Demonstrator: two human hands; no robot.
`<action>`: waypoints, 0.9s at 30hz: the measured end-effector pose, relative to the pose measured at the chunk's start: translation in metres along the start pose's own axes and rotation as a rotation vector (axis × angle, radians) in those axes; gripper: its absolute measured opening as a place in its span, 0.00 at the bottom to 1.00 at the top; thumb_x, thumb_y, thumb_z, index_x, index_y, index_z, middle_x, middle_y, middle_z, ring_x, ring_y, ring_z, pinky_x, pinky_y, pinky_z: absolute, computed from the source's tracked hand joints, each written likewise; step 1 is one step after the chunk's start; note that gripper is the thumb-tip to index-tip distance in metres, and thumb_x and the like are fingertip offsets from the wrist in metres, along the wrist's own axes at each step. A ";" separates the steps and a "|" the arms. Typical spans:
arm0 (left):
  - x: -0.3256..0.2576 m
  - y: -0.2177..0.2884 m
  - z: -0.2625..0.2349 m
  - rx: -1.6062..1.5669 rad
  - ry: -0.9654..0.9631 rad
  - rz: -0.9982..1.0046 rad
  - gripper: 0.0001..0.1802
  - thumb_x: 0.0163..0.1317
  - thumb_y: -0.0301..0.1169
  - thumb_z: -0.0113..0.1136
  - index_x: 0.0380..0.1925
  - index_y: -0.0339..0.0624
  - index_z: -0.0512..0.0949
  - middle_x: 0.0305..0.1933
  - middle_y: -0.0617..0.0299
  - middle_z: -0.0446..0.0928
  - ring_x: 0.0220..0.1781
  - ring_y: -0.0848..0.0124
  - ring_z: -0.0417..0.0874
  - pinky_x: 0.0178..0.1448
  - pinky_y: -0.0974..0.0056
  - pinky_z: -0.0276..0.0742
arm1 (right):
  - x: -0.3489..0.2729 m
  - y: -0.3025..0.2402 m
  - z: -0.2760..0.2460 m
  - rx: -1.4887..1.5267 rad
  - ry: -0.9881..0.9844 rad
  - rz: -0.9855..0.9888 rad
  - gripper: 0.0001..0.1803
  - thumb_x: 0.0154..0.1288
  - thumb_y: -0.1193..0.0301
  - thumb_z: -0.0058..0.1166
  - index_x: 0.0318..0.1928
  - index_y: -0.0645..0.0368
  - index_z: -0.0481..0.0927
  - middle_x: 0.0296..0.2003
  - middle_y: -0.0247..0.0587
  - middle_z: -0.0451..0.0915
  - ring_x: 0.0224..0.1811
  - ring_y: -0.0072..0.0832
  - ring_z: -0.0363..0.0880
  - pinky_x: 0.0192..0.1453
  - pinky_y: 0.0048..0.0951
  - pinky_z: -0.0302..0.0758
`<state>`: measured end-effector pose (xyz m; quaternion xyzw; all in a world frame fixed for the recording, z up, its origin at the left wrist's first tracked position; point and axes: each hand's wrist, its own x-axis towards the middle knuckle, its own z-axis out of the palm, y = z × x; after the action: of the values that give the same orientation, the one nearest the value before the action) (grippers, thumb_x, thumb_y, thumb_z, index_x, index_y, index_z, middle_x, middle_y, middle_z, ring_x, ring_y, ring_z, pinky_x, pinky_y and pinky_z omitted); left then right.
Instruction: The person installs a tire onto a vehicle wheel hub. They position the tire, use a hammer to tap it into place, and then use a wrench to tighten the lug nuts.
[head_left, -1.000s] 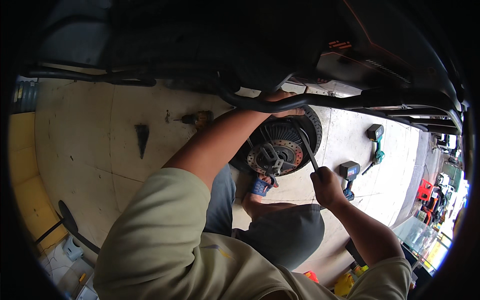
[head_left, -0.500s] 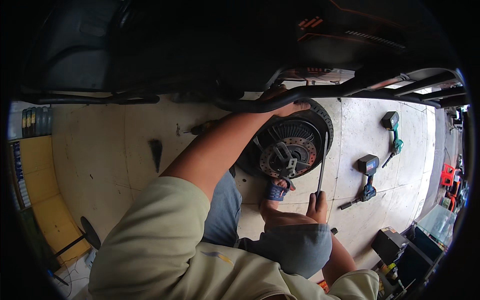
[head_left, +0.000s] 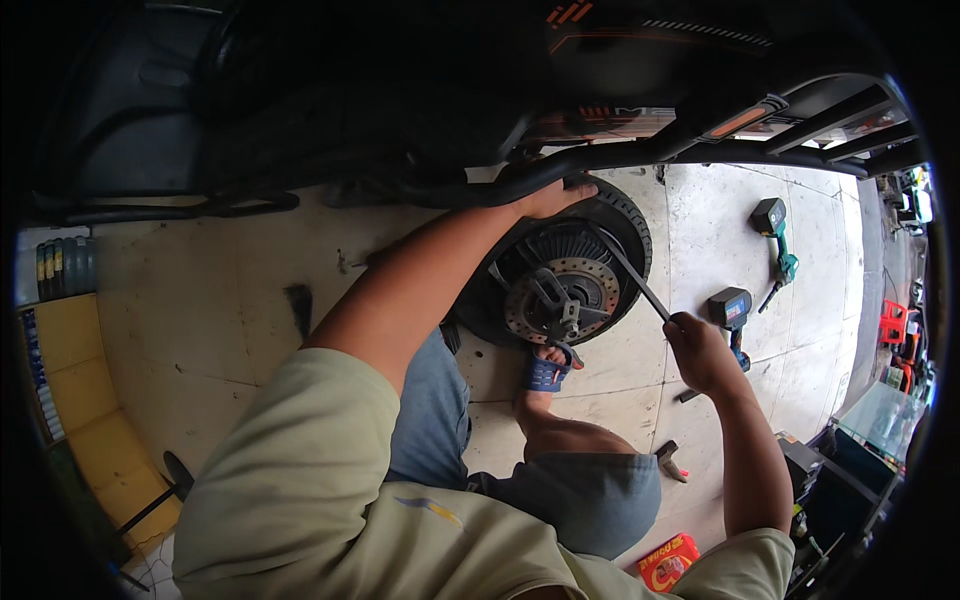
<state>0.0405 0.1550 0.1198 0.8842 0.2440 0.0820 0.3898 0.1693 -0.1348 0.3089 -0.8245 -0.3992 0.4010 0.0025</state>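
Observation:
A wheel with a black tire (head_left: 634,222) lies on the floor in front of me, its drilled brake disc (head_left: 519,302) facing up. My left hand (head_left: 552,199) grips the far edge of the tire, thumb along the sidewall; its other fingers are mostly hidden. A long metal tire lever (head_left: 636,275) is held by its near end in my closed right hand (head_left: 703,352), to the right of the wheel. The lever slants up and left, its tip at the far side of the wheel, where tire and rim meet. My sandaled foot (head_left: 547,372) rests against the near side of the wheel.
A dark vehicle body with a black tubular bar (head_left: 590,160) hangs over the far side. Right of the wheel lie a green power tool (head_left: 785,262) and a blue cordless one (head_left: 731,308). A red packet (head_left: 671,562) sits at my lower right. Yellow shelving (head_left: 75,350) stands left.
My right hand has risen from beside my knee to the right of the wheel. The lever has swung from nearly upright to a slant, its tip now farther left on the wheel.

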 end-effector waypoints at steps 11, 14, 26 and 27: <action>-0.001 0.009 -0.005 0.049 -0.061 -0.032 0.25 0.67 0.53 0.54 0.55 0.49 0.76 0.55 0.51 0.78 0.56 0.54 0.78 0.60 0.53 0.73 | 0.105 0.004 -0.125 -0.846 -0.345 -0.467 0.18 0.76 0.69 0.35 0.47 0.59 0.82 0.49 0.45 0.82 0.54 0.38 0.80 0.63 0.37 0.75; -0.005 0.010 -0.007 0.056 -0.022 -0.016 0.26 0.67 0.54 0.52 0.56 0.50 0.77 0.53 0.50 0.79 0.55 0.54 0.79 0.59 0.53 0.74 | 0.117 -0.024 -0.138 -0.819 -0.419 -0.277 0.16 0.75 0.70 0.37 0.49 0.57 0.80 0.49 0.44 0.82 0.54 0.39 0.79 0.64 0.37 0.75; -0.009 -0.003 0.004 0.182 0.452 0.439 0.10 0.62 0.40 0.63 0.33 0.47 0.82 0.25 0.61 0.80 0.27 0.66 0.82 0.33 0.64 0.76 | 0.138 -0.002 -0.150 -0.996 -0.498 -0.408 0.14 0.71 0.74 0.41 0.49 0.59 0.82 0.47 0.45 0.83 0.53 0.40 0.81 0.62 0.40 0.77; -0.009 0.004 -0.002 0.107 0.381 0.439 0.09 0.62 0.39 0.64 0.32 0.46 0.82 0.24 0.60 0.79 0.26 0.66 0.82 0.33 0.64 0.75 | 0.136 0.008 -0.152 -0.980 -0.503 -0.413 0.15 0.72 0.73 0.41 0.48 0.58 0.81 0.47 0.46 0.83 0.53 0.40 0.81 0.62 0.39 0.77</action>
<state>0.0337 0.1493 0.1245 0.9039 0.1194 0.3158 0.2628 0.3238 -0.0024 0.3199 -0.5139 -0.6789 0.3441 -0.3957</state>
